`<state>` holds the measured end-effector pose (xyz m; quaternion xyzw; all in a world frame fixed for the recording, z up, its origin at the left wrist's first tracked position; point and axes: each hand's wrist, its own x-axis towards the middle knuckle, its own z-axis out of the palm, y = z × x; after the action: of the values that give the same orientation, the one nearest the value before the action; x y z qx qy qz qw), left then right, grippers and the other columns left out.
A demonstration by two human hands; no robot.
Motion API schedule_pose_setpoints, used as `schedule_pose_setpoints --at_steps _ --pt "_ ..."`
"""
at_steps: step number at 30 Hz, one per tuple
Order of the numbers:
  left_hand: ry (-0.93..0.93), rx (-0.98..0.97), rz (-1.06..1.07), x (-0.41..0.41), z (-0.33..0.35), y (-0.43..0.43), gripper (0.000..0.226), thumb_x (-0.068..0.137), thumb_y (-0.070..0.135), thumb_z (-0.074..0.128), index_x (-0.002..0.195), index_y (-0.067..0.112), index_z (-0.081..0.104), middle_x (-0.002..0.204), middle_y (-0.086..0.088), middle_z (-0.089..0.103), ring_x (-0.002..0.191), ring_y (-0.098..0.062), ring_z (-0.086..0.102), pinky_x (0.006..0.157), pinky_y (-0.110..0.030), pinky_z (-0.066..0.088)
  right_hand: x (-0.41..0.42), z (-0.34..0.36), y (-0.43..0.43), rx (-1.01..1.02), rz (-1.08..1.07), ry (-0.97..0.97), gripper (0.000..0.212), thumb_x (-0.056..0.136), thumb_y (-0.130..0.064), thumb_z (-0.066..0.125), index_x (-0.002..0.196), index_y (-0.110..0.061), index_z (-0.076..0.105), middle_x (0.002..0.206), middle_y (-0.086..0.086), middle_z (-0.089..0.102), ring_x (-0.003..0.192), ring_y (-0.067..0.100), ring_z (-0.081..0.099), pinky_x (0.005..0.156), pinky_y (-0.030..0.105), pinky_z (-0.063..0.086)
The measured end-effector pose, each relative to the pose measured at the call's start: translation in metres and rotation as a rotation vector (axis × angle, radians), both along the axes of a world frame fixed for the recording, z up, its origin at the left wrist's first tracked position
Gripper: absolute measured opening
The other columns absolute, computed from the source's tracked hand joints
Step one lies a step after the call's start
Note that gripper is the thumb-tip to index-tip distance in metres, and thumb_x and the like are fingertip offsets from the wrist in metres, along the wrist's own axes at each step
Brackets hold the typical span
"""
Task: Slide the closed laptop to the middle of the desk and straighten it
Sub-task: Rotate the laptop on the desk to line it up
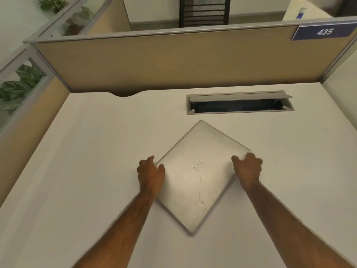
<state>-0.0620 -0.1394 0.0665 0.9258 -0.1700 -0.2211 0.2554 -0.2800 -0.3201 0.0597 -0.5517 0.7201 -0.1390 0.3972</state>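
A closed silver laptop (197,175) lies flat on the white desk (87,161), turned about 45 degrees so one corner points away from me and another toward me. A round logo shows on its lid. My left hand (151,174) grips the laptop's left corner, thumb on the lid and fingers curled around the edge. At the right corner, my right hand (248,168) holds it the same way. Both forearms reach in from the bottom of the view.
An open cable tray slot (239,103) is set into the desk just beyond the laptop. Beige cubicle partitions (154,62) wall the desk at the back and left. A curved cable notch (125,94) cuts the back edge. Plants stand behind the left partition.
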Motion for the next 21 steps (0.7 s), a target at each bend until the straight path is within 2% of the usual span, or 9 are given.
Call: schedule_pose_setpoints --at_steps 2,6,9,12,16,19,21 --pt "0.065 -0.006 -0.107 0.006 0.001 -0.022 0.052 0.093 0.03 0.056 0.144 0.017 0.048 0.144 -0.012 0.046 0.135 -0.033 0.043 0.11 -0.044 0.04 -0.003 0.003 0.019 0.111 -0.044 -0.04 0.06 0.088 -0.033 0.067 0.134 0.004 0.055 0.137 0.028 0.052 0.125 0.049 0.057 0.101 0.048 0.051" --pt "0.127 -0.002 -0.212 0.009 -0.002 -0.055 0.057 0.093 0.035 0.056 0.146 0.017 0.046 0.147 -0.009 0.049 0.137 -0.03 0.044 0.113 -0.041 0.038 0.003 0.01 0.048 0.235 -0.084 -0.187 0.048 0.084 -0.032 0.067 0.112 0.007 0.064 0.124 0.028 0.063 0.105 0.044 0.065 0.094 0.06 0.06" --pt "0.133 -0.036 -0.216 0.012 -0.005 -0.071 0.053 0.091 0.034 0.057 0.141 0.016 0.054 0.142 -0.008 0.056 0.133 -0.029 0.051 0.11 -0.04 0.043 0.009 0.01 0.066 0.264 -0.12 -0.216 0.043 0.084 -0.029 0.067 0.107 0.007 0.064 0.122 0.03 0.063 0.088 0.036 0.059 0.092 0.062 0.06" --pt "0.124 -0.049 -0.232 0.015 -0.007 -0.08 0.049 0.089 0.033 0.057 0.135 0.015 0.06 0.133 -0.008 0.063 0.126 -0.031 0.056 0.104 -0.044 0.048 0.012 0.007 0.077 0.299 -0.188 -0.262 0.047 0.084 -0.027 0.067 0.116 0.006 0.06 0.13 0.029 0.058 0.091 0.035 0.054 0.096 0.061 0.058" --pt "0.117 -0.039 -0.218 0.018 -0.011 -0.088 0.05 0.089 0.03 0.061 0.137 0.017 0.059 0.136 -0.011 0.06 0.129 -0.033 0.053 0.108 -0.046 0.047 0.016 0.007 0.087 0.291 -0.264 -0.31 0.052 0.082 -0.025 0.068 0.122 0.005 0.058 0.132 0.027 0.058 0.097 0.038 0.06 0.089 0.053 0.057" --pt "0.153 -0.072 -0.192 0.019 -0.016 -0.09 0.046 0.088 0.027 0.063 0.133 0.018 0.063 0.131 -0.011 0.064 0.125 -0.034 0.055 0.106 -0.045 0.048 0.019 0.009 0.091 0.287 -0.324 -0.35 0.055 0.08 -0.021 0.068 0.13 -0.004 0.056 0.133 0.022 0.057 0.117 0.044 0.063 0.099 0.06 0.057" --pt "0.174 -0.108 -0.163 0.021 -0.017 -0.091 0.043 0.086 0.024 0.066 0.128 0.017 0.067 0.126 -0.009 0.068 0.12 -0.033 0.059 0.104 -0.044 0.049 0.021 0.011 0.091 0.265 -0.345 -0.382 0.049 0.077 -0.02 0.066 0.125 -0.013 0.059 0.129 0.02 0.06 0.114 0.044 0.063 0.1 0.059 0.056"
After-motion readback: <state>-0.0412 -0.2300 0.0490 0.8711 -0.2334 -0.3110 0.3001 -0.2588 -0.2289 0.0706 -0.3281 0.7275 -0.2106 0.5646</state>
